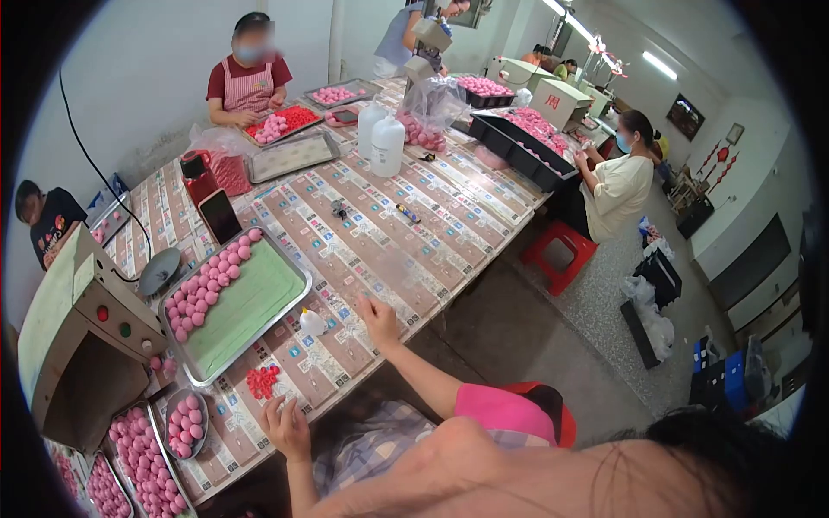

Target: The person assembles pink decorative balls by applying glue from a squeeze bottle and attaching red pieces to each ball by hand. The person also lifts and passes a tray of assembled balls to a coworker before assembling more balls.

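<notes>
My left hand (286,426) is at the table's near edge, its fingers bent but apart, with nothing visible in them. Just beyond its fingertips lies a small heap of red pieces (262,382). My right hand (378,323) is raised over the table edge with fingers curled closed; whatever they may hold is hidden. Left of it stands a small white squeeze bottle (312,323) with a yellowish tip. A metal tray (250,319) with a green lining carries rows of pink balls (207,285) along its far side. A small dish (199,448) of pink balls sits left of my left hand.
A beige machine (95,328) with red and green buttons stands at the left, above trays of pink balls (142,449). A phone (219,216) leans beyond the lined tray. White jugs (387,147) and a black crate (522,155) are farther off. Several people sit around; one occupies a red stool (560,255).
</notes>
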`<state>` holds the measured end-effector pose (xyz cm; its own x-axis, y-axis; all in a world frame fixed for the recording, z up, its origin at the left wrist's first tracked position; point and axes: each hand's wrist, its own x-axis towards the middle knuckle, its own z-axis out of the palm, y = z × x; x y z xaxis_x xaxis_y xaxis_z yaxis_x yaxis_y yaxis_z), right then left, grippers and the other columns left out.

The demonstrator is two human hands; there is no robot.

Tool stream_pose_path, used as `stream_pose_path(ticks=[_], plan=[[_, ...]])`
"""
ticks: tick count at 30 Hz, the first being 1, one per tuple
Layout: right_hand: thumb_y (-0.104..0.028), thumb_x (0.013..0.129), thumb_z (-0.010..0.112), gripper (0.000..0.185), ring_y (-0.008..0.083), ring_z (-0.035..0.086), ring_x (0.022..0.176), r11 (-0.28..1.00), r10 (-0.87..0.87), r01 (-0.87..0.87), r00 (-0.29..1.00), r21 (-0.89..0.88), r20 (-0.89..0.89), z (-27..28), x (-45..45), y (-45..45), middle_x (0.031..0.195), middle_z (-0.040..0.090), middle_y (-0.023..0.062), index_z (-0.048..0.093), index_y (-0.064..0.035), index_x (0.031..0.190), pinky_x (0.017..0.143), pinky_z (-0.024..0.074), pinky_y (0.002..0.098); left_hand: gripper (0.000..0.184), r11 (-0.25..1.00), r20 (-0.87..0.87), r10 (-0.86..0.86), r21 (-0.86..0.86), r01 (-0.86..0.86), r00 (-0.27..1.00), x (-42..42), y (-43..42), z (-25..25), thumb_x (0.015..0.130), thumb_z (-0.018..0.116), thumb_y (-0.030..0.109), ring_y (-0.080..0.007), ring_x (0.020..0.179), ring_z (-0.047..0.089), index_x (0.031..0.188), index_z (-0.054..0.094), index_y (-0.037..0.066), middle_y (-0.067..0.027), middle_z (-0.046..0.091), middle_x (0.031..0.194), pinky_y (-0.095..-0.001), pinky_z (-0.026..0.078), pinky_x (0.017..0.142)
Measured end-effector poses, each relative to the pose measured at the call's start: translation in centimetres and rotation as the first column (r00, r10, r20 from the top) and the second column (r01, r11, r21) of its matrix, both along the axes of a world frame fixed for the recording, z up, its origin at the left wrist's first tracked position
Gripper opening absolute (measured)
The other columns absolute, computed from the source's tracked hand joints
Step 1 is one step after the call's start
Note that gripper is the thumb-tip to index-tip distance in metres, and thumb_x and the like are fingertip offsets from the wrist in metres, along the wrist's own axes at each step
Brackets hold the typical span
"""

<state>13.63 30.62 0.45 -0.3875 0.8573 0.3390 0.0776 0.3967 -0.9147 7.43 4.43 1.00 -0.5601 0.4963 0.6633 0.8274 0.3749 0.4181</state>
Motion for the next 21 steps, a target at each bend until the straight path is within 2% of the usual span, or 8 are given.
stream_pose_path(ticks=[3, 4, 6, 8, 9, 11, 13, 21], plan=[[-0.019, 0.083, 0.053, 0.027, 0.0051, 0.037, 0.049, 0.96, 0.28, -0.271, 0.941, 0.071, -0.191, 1.5, -1.1, -5.3, 0.051, 0.044, 0.0027, 0.053, 0.0011, 0.066, 0.042, 0.031, 0.0244, 0.017, 0.987, 0.09, -0.154, 0.067, 0.149, 0.984, -0.2, 0.9, 0.8, 0.063, 0.06, 0.0, -0.0279, 0.086, 0.051, 0.08, 0.06, 0.005, -0.0104, 0.055, 0.089, -0.0375, 0.041, 0.076], [-0.012, 0.08, 0.055, 0.017, 0.0128, 0.038, 0.052, 0.912, 0.408, -0.406, 0.895, 0.051, -0.181, 4.3, -0.7, -8.6, 0.056, 0.043, 0.0091, 0.052, 0.0005, 0.069, 0.047, 0.0329, 0.0295, 0.017, 0.973, 0.142, -0.224, 0.089, 0.213, 0.964, 0.1, 1.2, 1.1, 0.063, 0.06, 0.0, -0.028, 0.084, 0.052, 0.08, 0.06, 0.004, -0.011, 0.055, 0.089, -0.0374, 0.041, 0.075], [-0.014, 0.074, 0.057, 0.013, 0.0224, 0.05, 0.058, 0.621, 0.781, -0.742, 0.559, 0.251, -0.28, 6.4, -1.2, -13.8, 0.061, 0.049, 0.0116, 0.054, -0.0033, 0.069, 0.053, 0.0378, 0.0336, 0.012, 0.977, 0.26, -0.198, -0.03, 0.213, 0.945, 1.3, 1.6, -3.1, 0.07, 0.059, 0.007, -0.0289, 0.08, 0.053, 0.081, 0.06, 0.004, -0.012, 0.057, 0.086, -0.0359, 0.042, 0.072], [-0.024, 0.077, 0.053, 0.024, 0.0276, 0.053, 0.066, 0.177, 0.979, -0.948, 0.196, 0.264, 0.049, 5.7, -2.1, -18.8, 0.068, 0.054, 0.0129, 0.055, -0.0012, 0.07, 0.057, 0.0403, 0.0355, 0.012, 0.843, 0.305, -0.528, 0.071, 0.534, 0.793, 3.3, 5.0, -0.6, 0.076, 0.052, 0.006, -0.0252, 0.087, 0.054, 0.083, 0.062, 0.005, -0.0099, 0.058, 0.085, -0.0317, 0.044, 0.071], [-0.029, 0.078, 0.051, 0.031, 0.0302, 0.054, 0.069, -0.066, 0.975, -0.973, -0.016, 0.22, 0.222, 6.1, -2.4, -20.2, 0.071, 0.056, 0.0135, 0.055, -0.0001, 0.07, 0.059, 0.0416, 0.0364, 0.015, 0.798, 0.48, -0.536, 0.02, 0.602, 0.695, 4.6, 5.5, -0.4, 0.078, 0.052, 0.011, -0.0261, 0.091, 0.054, 0.087, 0.062, 0.005, -0.0105, 0.059, 0.089, -0.0332, 0.044, 0.072], [-0.029, 0.078, 0.052, 0.029, 0.0293, 0.054, 0.07, -0.271, 0.95, -0.948, -0.236, 0.169, 0.202, 5.7, -1.9, -22.6, 0.071, 0.055, 0.0126, 0.056, -0.0013, 0.07, 0.059, 0.0415, 0.0362, 0.018, 0.409, 0.819, -0.387, -0.26, 0.875, 0.424, 5.2, 8.4, 0.0, 0.078, 0.054, 0.015, -0.0232, 0.092, 0.055, 0.091, 0.062, 0.006, -0.0105, 0.059, 0.092, -0.0321, 0.044, 0.074], [-0.03, 0.078, 0.052, 0.028, 0.0284, 0.054, 0.071, -0.355, 0.93, -0.927, -0.338, 0.121, 0.143, 5.0, -1.3, -23.9, 0.071, 0.055, 0.0118, 0.056, -0.0025, 0.071, 0.059, 0.0413, 0.0359, 0.018, 0.291, 0.886, -0.348, -0.209, 0.934, 0.307, 6.5, 8.7, -0.3, 0.078, 0.054, 0.015, -0.0232, 0.092, 0.055, 0.092, 0.062, 0.006, -0.0105, 0.059, 0.092, -0.0321, 0.044, 0.074], [-0.03, 0.078, 0.054, 0.024, 0.025, 0.053, 0.073, -0.353, 0.935, -0.931, -0.354, 0.089, 0.006, 4.5, 0.2, -23.1, 0.072, 0.054, 0.0083, 0.058, -0.007, 0.071, 0.06, 0.0409, 0.0346, 0.019, 0.554, 0.928, -0.329, 0.041, 0.832, 0.173, 6.6, 4.4, -2.1, 0.078, 0.054, 0.017, -0.0233, 0.092, 0.055, 0.092, 0.062, 0.005, -0.0105, 0.059, 0.093, -0.0321, 0.043, 0.074]])
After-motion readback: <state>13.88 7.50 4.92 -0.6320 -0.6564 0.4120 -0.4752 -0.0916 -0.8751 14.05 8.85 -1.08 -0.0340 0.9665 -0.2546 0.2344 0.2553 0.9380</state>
